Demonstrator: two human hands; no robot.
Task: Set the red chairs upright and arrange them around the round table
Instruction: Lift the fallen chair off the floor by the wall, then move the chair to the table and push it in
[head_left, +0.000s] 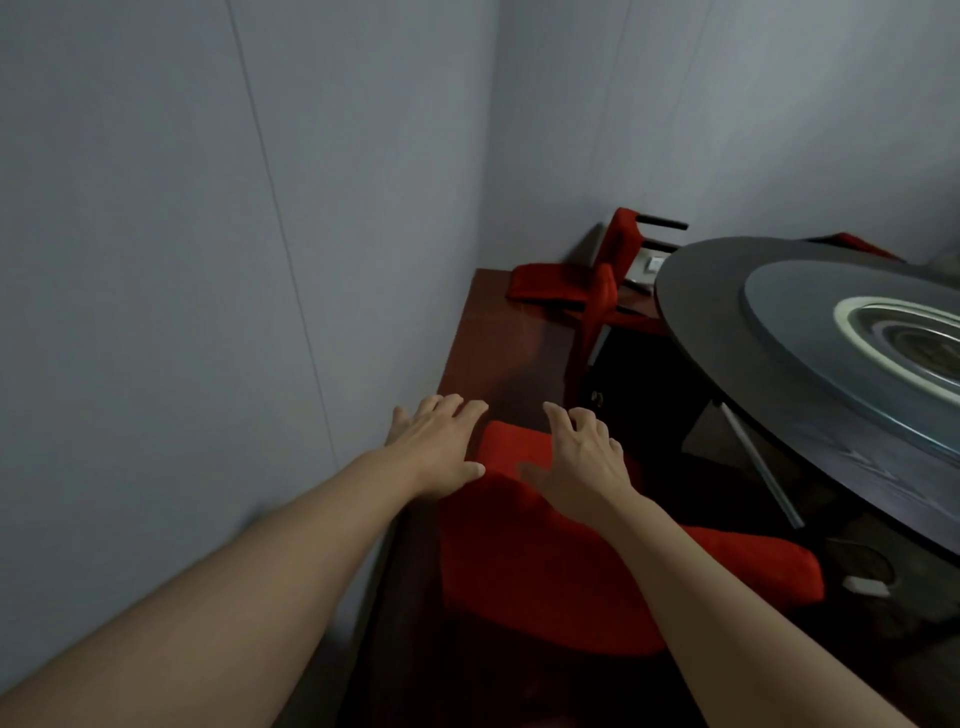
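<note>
A red chair (545, 561) lies toppled on the floor just below me, between the wall and the round table (727, 322). My left hand (439, 449) reaches over the chair's far left edge with fingers spread and holds nothing. My right hand (584, 462) hovers over the same red edge, fingers loosely bent, also holding nothing. Whether either hand touches the fabric I cannot tell. A second red chair (597, 286) lies on its side in the far corner, its dark legs sticking out. A sliver of another red chair (862, 244) shows behind the table.
Grey walls (208, 260) close in on the left and at the back. The dark table carries a glass turntable (841, 338). A metal table leg (758, 462) slants down under its rim. Reddish-brown floor (509, 353) runs along the wall. A small white object (865, 584) lies under the table.
</note>
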